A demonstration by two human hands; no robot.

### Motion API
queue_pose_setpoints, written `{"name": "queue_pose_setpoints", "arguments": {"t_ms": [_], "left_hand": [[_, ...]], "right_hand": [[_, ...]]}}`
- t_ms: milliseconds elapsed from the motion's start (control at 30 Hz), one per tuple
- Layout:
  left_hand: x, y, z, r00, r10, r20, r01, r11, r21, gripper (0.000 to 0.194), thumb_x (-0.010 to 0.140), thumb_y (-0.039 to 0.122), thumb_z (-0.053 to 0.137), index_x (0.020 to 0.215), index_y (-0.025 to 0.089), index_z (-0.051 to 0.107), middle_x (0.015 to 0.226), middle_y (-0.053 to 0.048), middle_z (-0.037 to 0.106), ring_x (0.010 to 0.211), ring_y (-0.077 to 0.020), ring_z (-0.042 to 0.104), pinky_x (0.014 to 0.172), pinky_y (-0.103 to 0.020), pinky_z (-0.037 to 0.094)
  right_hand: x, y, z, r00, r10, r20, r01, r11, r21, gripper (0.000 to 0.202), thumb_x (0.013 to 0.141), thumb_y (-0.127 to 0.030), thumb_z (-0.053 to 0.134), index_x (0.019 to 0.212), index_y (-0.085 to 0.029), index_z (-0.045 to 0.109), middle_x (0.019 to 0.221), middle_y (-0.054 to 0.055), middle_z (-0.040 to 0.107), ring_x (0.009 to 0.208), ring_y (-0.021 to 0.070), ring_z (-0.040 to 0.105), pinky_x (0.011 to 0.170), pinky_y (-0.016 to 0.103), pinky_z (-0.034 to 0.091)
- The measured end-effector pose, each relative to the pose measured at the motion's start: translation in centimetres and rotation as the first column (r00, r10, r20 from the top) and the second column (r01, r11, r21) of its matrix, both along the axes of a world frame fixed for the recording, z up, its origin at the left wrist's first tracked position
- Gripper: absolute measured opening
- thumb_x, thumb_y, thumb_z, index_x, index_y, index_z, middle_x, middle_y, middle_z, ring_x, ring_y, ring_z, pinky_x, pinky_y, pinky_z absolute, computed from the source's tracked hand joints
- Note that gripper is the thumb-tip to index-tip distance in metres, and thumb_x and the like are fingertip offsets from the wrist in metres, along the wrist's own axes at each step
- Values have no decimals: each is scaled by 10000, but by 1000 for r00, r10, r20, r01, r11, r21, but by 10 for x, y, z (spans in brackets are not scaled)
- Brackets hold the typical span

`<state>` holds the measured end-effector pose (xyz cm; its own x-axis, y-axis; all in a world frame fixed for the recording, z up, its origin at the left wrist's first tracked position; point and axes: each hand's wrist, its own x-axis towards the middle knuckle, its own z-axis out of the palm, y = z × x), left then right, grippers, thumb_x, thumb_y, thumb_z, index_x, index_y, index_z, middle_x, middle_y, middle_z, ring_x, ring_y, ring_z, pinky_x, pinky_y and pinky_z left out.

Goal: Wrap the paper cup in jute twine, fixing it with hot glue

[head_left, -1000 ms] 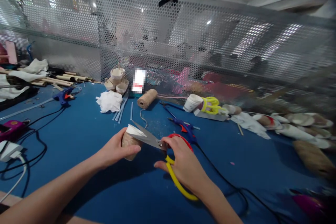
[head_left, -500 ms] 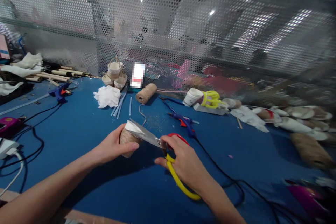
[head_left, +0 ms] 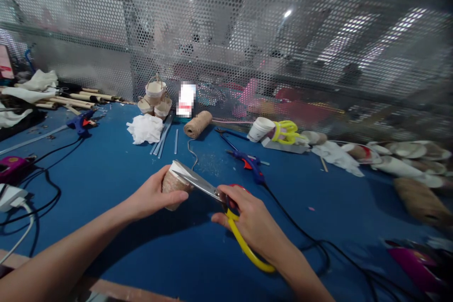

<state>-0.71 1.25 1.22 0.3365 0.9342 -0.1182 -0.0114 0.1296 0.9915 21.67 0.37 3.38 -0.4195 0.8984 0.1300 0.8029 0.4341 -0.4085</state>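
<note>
A small white cup wrapped in brown twine (head_left: 174, 188) is held in my left hand (head_left: 155, 194), its white rim tilted up and to the right. My right hand (head_left: 249, 219) grips scissors (head_left: 247, 247) with yellow and red handles. The scissor blades reach left across the cup's rim and look nearly closed. Behind the cup, a loose end of twine runs over the blue table (head_left: 141, 250) to a twine roll (head_left: 198, 124).
A blue glue gun (head_left: 247, 163) with a black cord lies right of centre. Farther back are stacked small cups (head_left: 155, 96), white cloth (head_left: 145, 128), glue sticks (head_left: 163, 139), a phone (head_left: 186, 99), a white cup (head_left: 261, 129) and yellow scissors (head_left: 286, 132). A perforated metal screen (head_left: 219, 47) stands behind.
The scissor handles have come closer together and tipped slightly, and the blades look more closed. My left hand and the cup have barely moved.
</note>
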Motion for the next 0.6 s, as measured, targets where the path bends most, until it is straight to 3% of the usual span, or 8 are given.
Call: {"name": "queue_pose_setpoints", "arguments": {"t_ms": [367, 600], "left_hand": [[-1, 2, -2, 999, 33, -36, -31, 997, 64, 565, 621, 381, 687, 1070, 124, 459, 916, -87, 592, 769, -180, 559, 687, -312, 455], [0, 2, -2, 999, 37, -29, -35, 997, 64, 566, 627, 357, 685, 1084, 123, 447, 864, -54, 579, 681, -136, 531, 602, -264, 433]], "right_hand": [[3, -3, 0, 1000, -4, 9, 3, 1000, 26, 323, 694, -433, 672, 914, -208, 597, 714, 5, 576, 616, 149, 512, 592, 275, 435], [4, -4, 3, 1000, -3, 22, 3, 1000, -1, 302, 707, -441, 658, 891, -211, 594, 659, -15, 543, 559, 130, 477, 544, 246, 414]]}}
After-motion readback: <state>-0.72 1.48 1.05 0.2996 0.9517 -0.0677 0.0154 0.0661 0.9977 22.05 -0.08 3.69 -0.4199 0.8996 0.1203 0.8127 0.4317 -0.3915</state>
